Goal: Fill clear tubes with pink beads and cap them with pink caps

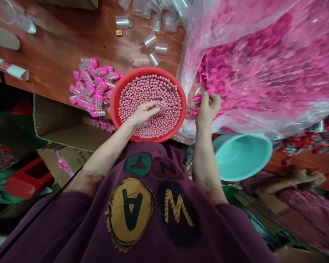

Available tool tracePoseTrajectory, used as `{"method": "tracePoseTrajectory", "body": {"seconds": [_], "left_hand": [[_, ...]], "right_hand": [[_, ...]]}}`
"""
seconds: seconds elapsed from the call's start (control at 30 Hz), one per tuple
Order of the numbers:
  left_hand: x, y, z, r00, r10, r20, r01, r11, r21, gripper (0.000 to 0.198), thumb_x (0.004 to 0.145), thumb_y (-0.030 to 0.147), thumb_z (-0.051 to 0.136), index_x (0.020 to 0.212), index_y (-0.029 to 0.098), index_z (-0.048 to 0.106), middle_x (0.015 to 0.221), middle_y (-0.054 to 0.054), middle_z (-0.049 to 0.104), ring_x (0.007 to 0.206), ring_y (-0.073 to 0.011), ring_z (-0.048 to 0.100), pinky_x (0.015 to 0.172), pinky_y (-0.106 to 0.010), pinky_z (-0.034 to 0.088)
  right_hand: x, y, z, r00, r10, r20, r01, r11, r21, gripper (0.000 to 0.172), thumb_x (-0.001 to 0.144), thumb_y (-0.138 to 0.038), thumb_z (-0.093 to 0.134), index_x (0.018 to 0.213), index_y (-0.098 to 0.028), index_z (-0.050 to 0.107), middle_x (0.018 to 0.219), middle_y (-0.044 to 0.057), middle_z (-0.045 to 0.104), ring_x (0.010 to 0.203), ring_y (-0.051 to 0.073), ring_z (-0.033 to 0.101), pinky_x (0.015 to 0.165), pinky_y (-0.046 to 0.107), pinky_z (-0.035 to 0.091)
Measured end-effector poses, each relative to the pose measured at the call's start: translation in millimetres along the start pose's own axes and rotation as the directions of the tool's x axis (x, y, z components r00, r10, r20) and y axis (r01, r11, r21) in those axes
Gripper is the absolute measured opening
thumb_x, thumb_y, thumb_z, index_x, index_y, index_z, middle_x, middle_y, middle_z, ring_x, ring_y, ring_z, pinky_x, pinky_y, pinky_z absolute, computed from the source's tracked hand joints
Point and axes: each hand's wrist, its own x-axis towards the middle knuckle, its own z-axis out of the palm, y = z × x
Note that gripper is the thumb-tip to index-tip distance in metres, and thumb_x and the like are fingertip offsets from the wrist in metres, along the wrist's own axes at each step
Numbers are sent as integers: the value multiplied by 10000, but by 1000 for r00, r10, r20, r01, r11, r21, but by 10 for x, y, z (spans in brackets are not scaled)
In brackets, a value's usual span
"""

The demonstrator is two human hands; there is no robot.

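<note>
Over a red bowl filled with small pink beads, my left hand pinches a small clear plastic tube with pink beads in it. Another clear tube seems to lie on the beads near the bowl's front. To the right of the bowl, my right hand is closed at the edge of a large plastic bag of pink parts. A pink loop-shaped plastic cap shows at its fingertips. Left of the bowl lies a pile of bead-filled tubes with pink caps.
Clear tubes lie at the back. The open plastic bag spreads over the right side. A turquoise basin stands below it. An open cardboard box sits below the table's left edge. At right, another person's hand shows.
</note>
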Motion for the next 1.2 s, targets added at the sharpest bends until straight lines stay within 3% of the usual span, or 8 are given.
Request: {"method": "tracePoseTrajectory", "body": {"seconds": [0.2,0.4,0.53,0.63,0.73,0.83,1.0,1.2], "left_hand": [[-77,62,49,989,-147,7,146,974,-172,328,994,292,819,1287,173,730,1135,-91,858,956,-169,852,751,-224,624],[-162,56,-117,977,-197,-87,181,970,-165,261,1027,192,690,1286,160,675,1071,-61,818,771,-122,830,624,-188,573],[-218,47,-193,977,-172,-128,154,978,-141,211,1020,190,671,1228,165,691,1016,-53,803,808,-135,830,650,-206,595],[-251,37,-211,978,-155,-138,137,981,-136,214,1014,233,715,1220,176,712,994,-53,804,838,-147,826,675,-224,609],[-273,16,-209,980,-154,-125,133,977,-164,213,1034,303,753,1206,182,724,969,-53,807,849,-154,827,689,-229,616],[-282,-9,-179,978,-170,-123,144,970,-193,244,1049,349,780,1222,188,719,964,-46,811,842,-149,825,696,-222,616],[-275,-26,-81,973,-206,-107,179,959,-221,177,1067,280,751,1218,194,717,934,-10,784,771,-115,784,688,-207,600],[-259,-38,1,974,-217,-68,200,960,-198,71,1079,261,732,1100,195,750,899,-5,742,664,-87,662,627,-203,526]], "right_hand": [[-616,-650,487,969,119,218,-151,979,134,730,1051,-886,501,1550,-353,503,1112,95,759,981,286,792,828,474,681],[-758,-831,415,969,-19,248,111,924,-366,483,1161,-451,444,1547,-195,579,1473,218,657,1412,378,636,1250,656,523],[-698,-964,440,811,-16,585,394,754,-525,413,1102,-220,455,1433,-182,698,1558,233,656,1466,445,557,1251,736,458],[-646,-949,529,724,33,689,475,700,-533,381,1109,-222,445,1308,-163,764,1412,242,727,1418,460,571,1213,753,459],[-626,-854,578,807,-24,590,355,819,-452,372,1135,-362,495,1333,-188,758,1403,215,719,1398,429,592,1239,728,464],[-648,-828,593,887,-16,462,95,985,-147,486,1130,-605,543,1464,-278,678,1360,142,721,1241,338,676,1138,606,587],[-675,-1050,613,862,194,467,-303,938,169,650,967,-867,711,1322,-323,689,928,23,668,794,215,640,751,400,607],[-678,-1142,637,822,263,505,-413,887,209,630,859,-844,855,1133,-284,764,827,3,669,732,189,600,688,373,574]]}}
